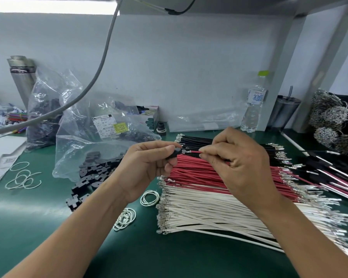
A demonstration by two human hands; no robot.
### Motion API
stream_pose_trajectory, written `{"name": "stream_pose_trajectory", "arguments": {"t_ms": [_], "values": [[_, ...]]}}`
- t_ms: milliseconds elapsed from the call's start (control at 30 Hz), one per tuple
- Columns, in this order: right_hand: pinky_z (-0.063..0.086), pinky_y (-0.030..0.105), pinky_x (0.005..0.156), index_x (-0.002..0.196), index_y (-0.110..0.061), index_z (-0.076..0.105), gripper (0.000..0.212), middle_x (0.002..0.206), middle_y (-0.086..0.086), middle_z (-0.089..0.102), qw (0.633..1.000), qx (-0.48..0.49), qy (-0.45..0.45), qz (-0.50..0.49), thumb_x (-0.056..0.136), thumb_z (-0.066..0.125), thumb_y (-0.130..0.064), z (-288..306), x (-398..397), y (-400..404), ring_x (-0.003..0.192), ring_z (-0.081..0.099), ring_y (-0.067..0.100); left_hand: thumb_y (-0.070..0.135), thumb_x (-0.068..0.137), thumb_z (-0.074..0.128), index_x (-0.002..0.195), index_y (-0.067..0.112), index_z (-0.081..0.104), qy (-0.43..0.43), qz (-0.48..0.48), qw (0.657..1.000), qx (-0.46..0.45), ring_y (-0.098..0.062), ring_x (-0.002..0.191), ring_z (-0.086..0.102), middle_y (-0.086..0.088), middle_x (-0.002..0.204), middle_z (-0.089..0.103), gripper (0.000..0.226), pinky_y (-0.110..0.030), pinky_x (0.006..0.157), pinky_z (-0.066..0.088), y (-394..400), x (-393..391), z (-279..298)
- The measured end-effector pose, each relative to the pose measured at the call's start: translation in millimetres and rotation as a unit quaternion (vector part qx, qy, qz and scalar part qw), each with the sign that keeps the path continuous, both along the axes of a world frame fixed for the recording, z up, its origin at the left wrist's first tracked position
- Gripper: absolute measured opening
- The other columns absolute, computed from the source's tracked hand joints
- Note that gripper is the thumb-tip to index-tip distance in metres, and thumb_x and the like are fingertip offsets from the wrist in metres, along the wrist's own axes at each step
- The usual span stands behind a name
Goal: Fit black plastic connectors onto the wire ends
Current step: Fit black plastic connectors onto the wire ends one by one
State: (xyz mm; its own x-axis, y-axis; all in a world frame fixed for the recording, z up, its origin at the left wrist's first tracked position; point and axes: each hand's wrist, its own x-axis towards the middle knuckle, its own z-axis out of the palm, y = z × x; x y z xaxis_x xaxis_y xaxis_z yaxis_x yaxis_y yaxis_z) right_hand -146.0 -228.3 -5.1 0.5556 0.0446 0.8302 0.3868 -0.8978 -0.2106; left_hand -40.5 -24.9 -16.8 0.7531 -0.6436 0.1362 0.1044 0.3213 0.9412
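A black plastic connector (pixel 172 153) is pinched between thumb and curled fingers of the left hand (pixel 147 169), held above the green mat (pixel 48 227) just left of frame centre; its open end is turned toward 3 o'clock. A red wire (pixel 194 151) is pinched by the fingertips of the right hand (pixel 235 165); its long axis runs roughly 9 to 3 o'clock, nearly level, with the metal terminal (pixel 186 151) leading toward 9 o'clock. The terminal tip is seen at the mouth of the connector; whether it has entered cannot be told. A black wire end also appears just behind the red one, near the right fingertips; whether it is held cannot be told.

Beneath the hands, wires are laid in bands with long axes running 10 to 4 o'clock: black wires (pixel 199 141) farthest, red wires (pixel 199 173) in the middle, white wires (pixel 209 209) nearest; terminals are seen at both ends. Loose black connectors (pixel 92 177) are spilled at 9 o'clock of the left hand, at the mouth of a clear plastic bag (pixel 100 141); white rubber bands (pixel 149 197) lie at 6 o'clock of that hand. A water bottle (pixel 253 105) stands at 1 o'clock by the wall; finished assemblies (pixel 333 173) lie at 3 o'clock.
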Motion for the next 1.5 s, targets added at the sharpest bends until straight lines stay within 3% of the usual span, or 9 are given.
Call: {"name": "stream_pose_trajectory", "arguments": {"t_ms": [400,700,867,933,1033,1133,1267,1500], "values": [[0.046,0.025,0.061,0.085,-0.025,0.079,0.001,0.079,-0.015,0.058,0.997,0.032,0.068,-0.018,0.085,0.08,-0.024,-3,-1,0,0.071,0.056,0.005,0.011,0.087,0.069,0.096,0.002,0.08,0.019,-0.013,1.0,-0.004,-0.016,0.059,0.06,-0.01,0.072,0.068,0.017,-0.022,0.057,0.052,-2,-1,-3],[0.047,0.035,0.052,0.083,-0.014,0.076,0.006,0.079,-0.004,0.056,0.993,-0.114,-0.005,-0.035,0.089,0.075,-0.015,1,-3,2,0.07,0.053,0.016,0.016,0.083,0.071,0.098,0.001,0.079,0.006,-0.01,0.998,0.063,-0.016,0.054,0.054,-0.009,0.068,0.065,0.023,-0.022,0.052,0.045,-3,-1,-3],[0.045,0.026,0.058,0.084,-0.02,0.075,0.004,0.08,-0.01,0.055,0.996,-0.066,0.049,-0.043,0.088,0.077,-0.021,-4,-2,10,0.071,0.052,0.008,0.02,0.085,0.07,0.102,-0.001,0.078,0.035,-0.011,0.998,0.056,-0.016,0.055,0.052,-0.009,0.071,0.063,0.028,-0.021,0.051,0.044,-7,-4,-4],[0.042,0.022,0.059,0.085,-0.022,0.075,0.004,0.082,-0.012,0.055,0.995,-0.052,0.076,-0.049,0.088,0.076,-0.024,-8,0,12,0.071,0.052,0.004,0.026,0.084,0.071,0.105,0.0,0.078,0.013,0.01,0.998,0.063,-0.018,0.059,0.054,-0.012,0.074,0.066,0.034,-0.024,0.055,0.046,-9,-7,-2],[0.04,0.019,0.061,0.088,-0.026,0.075,0.006,0.084,-0.014,0.056,0.993,0.0,0.108,-0.052,0.091,0.072,-0.031,-9,3,8,0.072,0.054,0.003,0.035,0.072,0.081,0.105,0.016,0.081,-0.129,0.08,0.982,0.109,-0.019,0.067,0.065,-0.013,0.085,0.076,0.038,-0.027,0.064,0.056,-9,-12,0],[0.047,0.024,0.064,0.089,-0.028,0.076,0.006,0.085,-0.015,0.057,0.991,0.03,0.13,-0.03,0.091,0.072,-0.033,-9,3,4,0.074,0.057,0.004,0.033,0.068,0.084,0.094,0.02,0.083,-0.22,0.123,0.959,0.132,-0.019,0.063,0.066,-0.013,0.08,0.077,0.029,-0.026,0.064,0.058,-6,-13,1],[0.052,0.036,0.064,0.085,-0.021,0.075,0.006,0.082,-0.013,0.057,0.991,0.022,0.128,0.004,0.089,0.074,-0.025,-10,4,8,0.072,0.057,0.007,0.032,0.067,0.084,0.089,0.017,0.084,-0.22,0.105,0.959,0.148,-0.02,0.058,0.066,-0.014,0.073,0.076,0.027,-0.025,0.059,0.057,-5,-13,1],[0.052,0.037,0.065,0.085,-0.024,0.076,0.006,0.081,-0.015,0.058,0.988,0.028,0.151,0.02,0.089,0.074,-0.026,-7,2,5,0.073,0.058,0.006,0.019,0.075,0.082,0.092,0.01,0.083,-0.214,0.101,0.963,0.13,-0.02,0.055,0.068,-0.014,0.068,0.074,0.02,-0.025,0.059,0.059,-9,-16,-2]]}}
